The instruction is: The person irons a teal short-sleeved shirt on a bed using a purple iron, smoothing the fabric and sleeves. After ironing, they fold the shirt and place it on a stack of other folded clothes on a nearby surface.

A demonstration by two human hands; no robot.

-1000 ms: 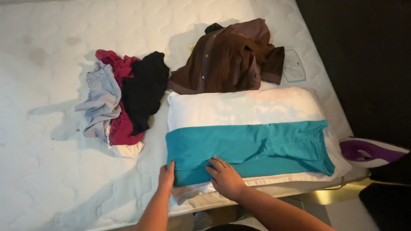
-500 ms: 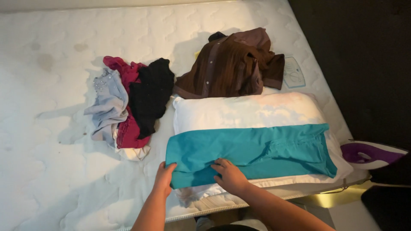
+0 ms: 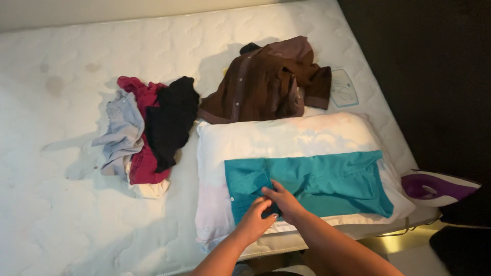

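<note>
1. Both forearms come in from 6 o'clock. The left hand point(image 3: 254, 220) lies palm down on the lower left part of the teal shirt point(image 3: 327, 179), its fingers curled and pinching the cloth
2. The right hand point(image 3: 283, 200) is just beside it at 1 o'clock, touching it, and its fingers are closed on a fold of the same shirt
3. The teal shirt lies flat on one white pillow point(image 3: 286, 135), on the mattress point(image 3: 61, 214)
4. One brown shirt point(image 3: 266, 82) lies at 12 o'clock of the pillow. One heap point(image 3: 146, 130) at 9 o'clock shows grey, red, black and white cloth; how many pieces I cannot tell
5. One purple iron point(image 3: 437, 186) at 3 o'clock is partly hidden in the dark
</note>
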